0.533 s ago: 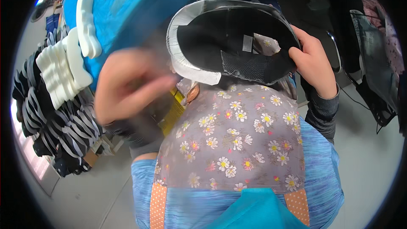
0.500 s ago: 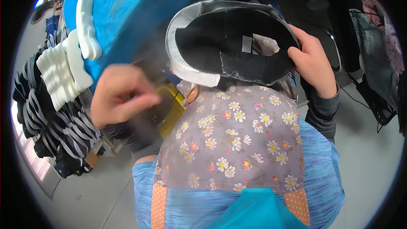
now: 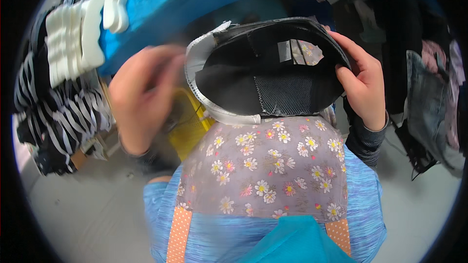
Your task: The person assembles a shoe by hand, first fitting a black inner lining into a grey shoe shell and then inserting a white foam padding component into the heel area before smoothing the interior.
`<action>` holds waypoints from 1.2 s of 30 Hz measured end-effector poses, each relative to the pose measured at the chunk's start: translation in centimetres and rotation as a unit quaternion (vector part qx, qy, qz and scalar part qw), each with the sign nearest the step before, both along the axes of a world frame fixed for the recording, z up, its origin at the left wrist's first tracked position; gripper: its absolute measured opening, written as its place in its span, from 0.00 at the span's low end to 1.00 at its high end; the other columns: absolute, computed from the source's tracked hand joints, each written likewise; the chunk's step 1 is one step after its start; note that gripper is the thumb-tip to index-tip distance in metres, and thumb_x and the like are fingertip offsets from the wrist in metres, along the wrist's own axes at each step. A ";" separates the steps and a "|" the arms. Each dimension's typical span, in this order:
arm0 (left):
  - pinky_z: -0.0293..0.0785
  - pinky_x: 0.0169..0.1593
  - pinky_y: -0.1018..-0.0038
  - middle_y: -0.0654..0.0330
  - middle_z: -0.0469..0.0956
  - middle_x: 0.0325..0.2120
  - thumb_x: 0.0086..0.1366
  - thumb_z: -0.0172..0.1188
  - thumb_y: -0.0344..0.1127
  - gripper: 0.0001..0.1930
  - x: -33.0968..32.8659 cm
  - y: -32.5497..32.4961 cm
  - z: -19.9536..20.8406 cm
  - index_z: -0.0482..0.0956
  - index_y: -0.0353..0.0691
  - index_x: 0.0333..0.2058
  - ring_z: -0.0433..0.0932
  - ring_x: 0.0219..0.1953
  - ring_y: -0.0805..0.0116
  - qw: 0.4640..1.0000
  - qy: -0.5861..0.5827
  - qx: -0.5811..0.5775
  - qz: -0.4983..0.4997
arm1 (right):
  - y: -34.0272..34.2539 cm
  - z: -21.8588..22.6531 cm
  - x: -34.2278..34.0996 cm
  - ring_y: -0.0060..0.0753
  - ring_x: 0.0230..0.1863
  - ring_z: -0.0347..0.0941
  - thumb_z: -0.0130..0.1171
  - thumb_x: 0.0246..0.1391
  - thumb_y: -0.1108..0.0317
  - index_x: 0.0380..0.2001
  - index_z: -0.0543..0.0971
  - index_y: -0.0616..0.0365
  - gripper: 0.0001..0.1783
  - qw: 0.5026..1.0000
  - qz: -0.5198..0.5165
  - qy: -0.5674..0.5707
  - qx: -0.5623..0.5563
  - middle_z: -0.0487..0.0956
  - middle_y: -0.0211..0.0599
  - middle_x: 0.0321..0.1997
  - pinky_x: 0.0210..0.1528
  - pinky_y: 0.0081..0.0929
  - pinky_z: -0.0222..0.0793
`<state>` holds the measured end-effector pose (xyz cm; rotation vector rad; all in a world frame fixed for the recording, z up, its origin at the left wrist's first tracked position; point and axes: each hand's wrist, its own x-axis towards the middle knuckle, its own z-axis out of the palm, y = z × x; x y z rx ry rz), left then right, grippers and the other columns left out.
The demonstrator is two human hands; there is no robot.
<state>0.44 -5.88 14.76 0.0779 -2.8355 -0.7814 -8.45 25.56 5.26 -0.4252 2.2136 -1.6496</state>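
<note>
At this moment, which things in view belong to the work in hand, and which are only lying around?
In the work:
black oval piece, gripped at its edge by the right hand
left hand, blurred beside it; contact unclear

Apparently aside, untouched:
white wavy pieces
black pieces with pale bands
grey-blue garment at right

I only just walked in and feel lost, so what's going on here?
A person's right hand grips the right side of a hollow, oval-rimmed black fabric piece with a white strip along its left edge, held up beyond a grey, floral-print cloth apron. The blurred left hand is close to that left edge; whether it touches is unclear.
</note>
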 end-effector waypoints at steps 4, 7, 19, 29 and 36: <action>0.79 0.47 0.70 0.55 0.80 0.45 0.56 0.68 0.28 0.21 -3.7 4.4 -4.7 0.79 0.39 0.50 0.80 0.45 0.58 0.961 0.088 -0.078 -0.249 | -2.5 0.5 0.0 0.15 0.25 0.70 0.50 0.48 0.81 0.55 0.77 0.65 0.27 0.999 0.052 0.008 -0.001 0.83 0.38 0.38 0.29 0.16 0.66; 0.79 0.42 0.70 0.56 0.79 0.39 0.55 0.66 0.28 0.17 -4.5 5.4 -8.1 0.79 0.36 0.46 0.80 0.41 0.60 0.966 0.085 -0.120 -0.212 | -3.3 0.2 0.2 0.23 0.29 0.74 0.52 0.49 0.78 0.55 0.76 0.66 0.26 0.994 0.075 -0.015 0.072 0.83 0.46 0.38 0.35 0.21 0.71; 0.78 0.36 0.71 0.57 0.79 0.33 0.55 0.67 0.30 0.12 -4.0 7.7 -13.9 0.77 0.38 0.38 0.79 0.35 0.59 0.978 0.077 -0.086 -0.173 | -3.3 -3.2 -0.3 0.56 0.44 0.79 0.54 0.49 0.73 0.54 0.77 0.64 0.26 0.982 0.092 0.003 0.164 0.81 0.55 0.46 0.50 0.38 0.74; 0.74 0.28 0.72 0.62 0.73 0.23 0.54 0.58 0.32 0.03 -3.3 10.1 -14.7 0.73 0.43 0.27 0.75 0.27 0.64 0.953 0.033 -0.118 -0.279 | -3.3 -5.1 -0.6 0.58 0.42 0.78 0.53 0.48 0.78 0.48 0.81 0.64 0.21 0.970 0.070 0.090 0.213 0.81 0.58 0.40 0.47 0.43 0.75; 0.75 0.29 0.74 0.63 0.74 0.23 0.53 0.57 0.33 0.04 -1.9 11.3 -14.6 0.73 0.41 0.26 0.76 0.29 0.66 0.924 -0.006 -0.080 -0.373 | -3.2 -5.0 -0.9 0.59 0.42 0.78 0.50 0.47 0.80 0.51 0.79 0.64 0.25 0.970 0.119 0.044 0.209 0.80 0.60 0.40 0.49 0.43 0.75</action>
